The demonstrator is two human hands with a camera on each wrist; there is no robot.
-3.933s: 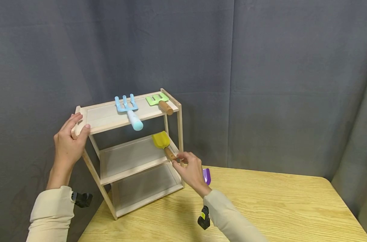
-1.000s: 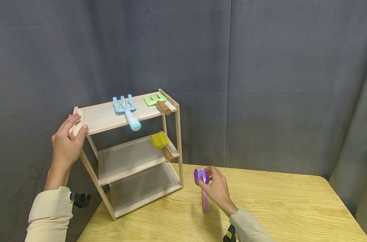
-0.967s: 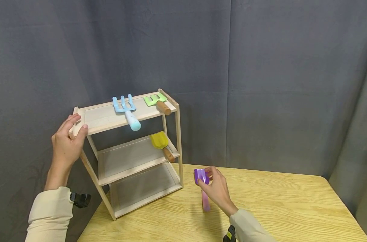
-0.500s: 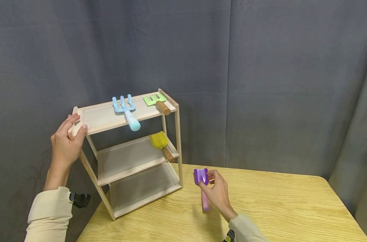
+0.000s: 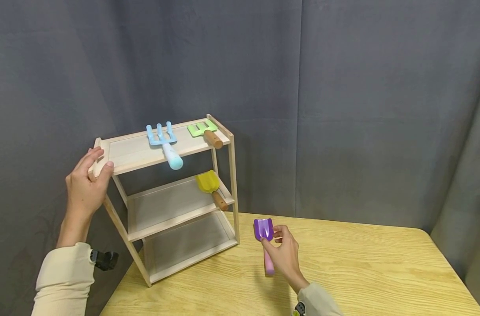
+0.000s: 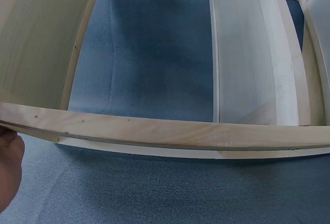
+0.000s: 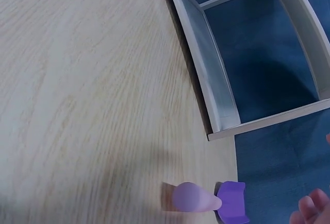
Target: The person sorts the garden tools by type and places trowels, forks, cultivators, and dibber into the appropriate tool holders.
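Note:
My left hand (image 5: pixel 83 188) grips the left end of the top board of a three-tier wooden shelf (image 5: pixel 162 228). In the left wrist view, part of that hand (image 6: pixel 9 170) shows beside the shelf's side post. A purple toy shovel (image 5: pixel 263 229) with a pink handle lies on the table, right of the shelf. Over it hovers my right hand (image 5: pixel 285 254), thumb and fingers bent and apart. The right wrist view shows those fingertips (image 7: pixel 312 208) at the lower right, away from the shovel's purple blade (image 7: pixel 232 203).
On the top board lie a blue toy fork (image 5: pixel 163 139) and a green toy rake (image 5: pixel 203 128), their handles jutting over the front. A yellow toy shovel (image 5: pixel 209 182) rests on the middle board. Grey curtain (image 5: pixel 342 109) hangs behind the wooden table (image 5: pixel 366 263).
My right hand has left the yellow shovel's handle and moved down right to the purple shovel. In the last second it shifted slightly back from the blade. My left hand stays put.

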